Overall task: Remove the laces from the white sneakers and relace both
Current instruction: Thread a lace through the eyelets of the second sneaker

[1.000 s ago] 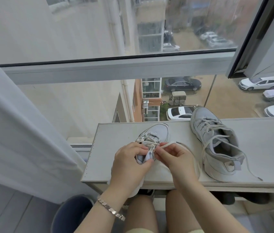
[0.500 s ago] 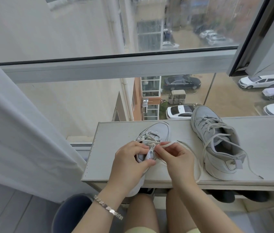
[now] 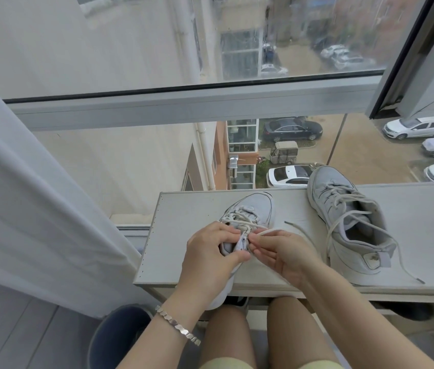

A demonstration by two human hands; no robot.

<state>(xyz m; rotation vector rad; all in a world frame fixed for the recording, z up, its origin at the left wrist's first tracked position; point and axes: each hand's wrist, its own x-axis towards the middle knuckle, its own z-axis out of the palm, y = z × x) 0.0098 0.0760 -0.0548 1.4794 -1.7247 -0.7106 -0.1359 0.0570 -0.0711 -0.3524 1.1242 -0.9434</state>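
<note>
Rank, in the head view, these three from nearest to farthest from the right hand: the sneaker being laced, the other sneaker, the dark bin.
1. Sneaker being laced: at the right hand, which pinches its lace.
2. Other sneaker: to the right, on the shelf.
3. Dark bin: lower left, below the shelf.

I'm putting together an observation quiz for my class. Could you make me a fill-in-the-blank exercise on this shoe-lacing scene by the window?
1. ____ white fabric sneakers sit on the pale flat shelf.
2. The left hand grips the near sneaker while the right hand pinches its white lace; the silver link bracelet is on the ____ wrist.
3. The untouched sneaker points its toe toward the ____.
Missing words: Two; left; window.
</note>
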